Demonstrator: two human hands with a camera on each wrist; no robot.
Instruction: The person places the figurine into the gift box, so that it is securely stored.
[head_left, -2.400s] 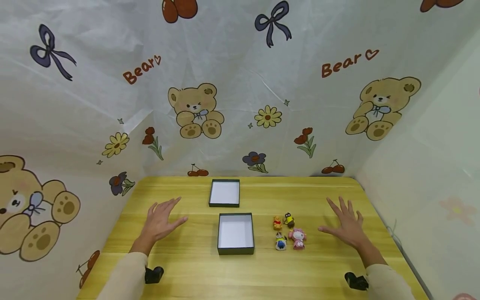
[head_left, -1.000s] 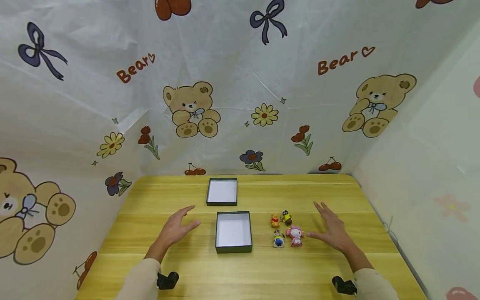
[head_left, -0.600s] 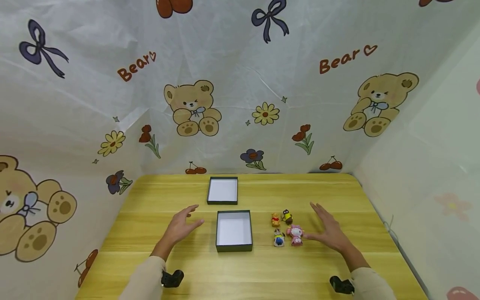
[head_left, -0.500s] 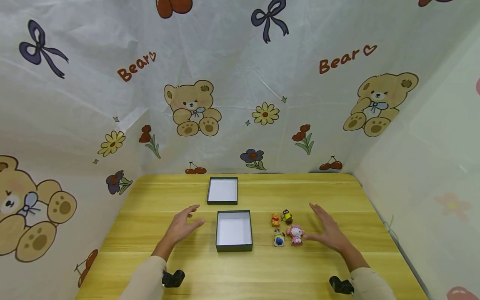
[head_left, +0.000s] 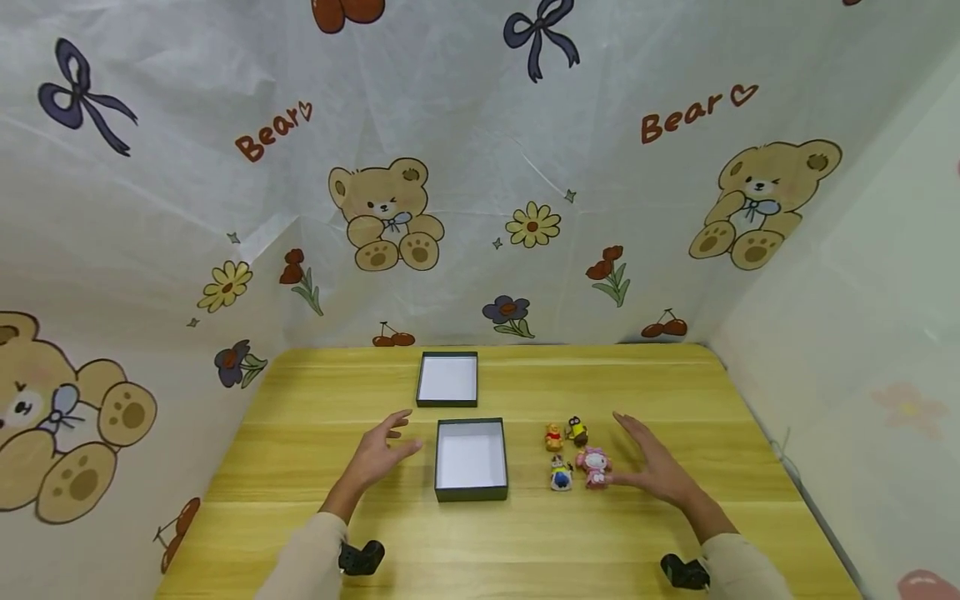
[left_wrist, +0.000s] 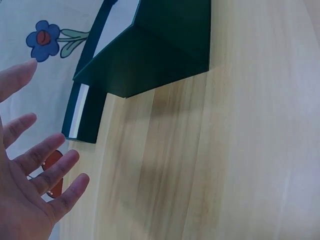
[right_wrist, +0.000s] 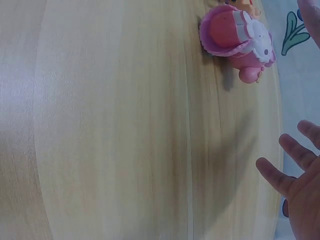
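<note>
My left hand hovers just left of a dark green open box with a white inside; its fingers are spread and hold nothing. In the left wrist view, that hand is apart from the box's green side. My right hand is held with fingers extended, right of a pink figurine. Its thumb tip reaches the figurine's edge in the head view; whether they touch I cannot tell. Beside it stand a blue-and-white figurine, an orange bear figurine and a yellow-and-black figurine.
A shallow green lid, white inside, lies behind the box on the wooden table. A printed bear cloth hangs along the back and left. A pale wall borders the right side, with a cable near the table's edge.
Both hands have come inward: the left one rightward to near the box, the right one leftward to near the pink figurine. The box, lid and figurines have stayed in place.
</note>
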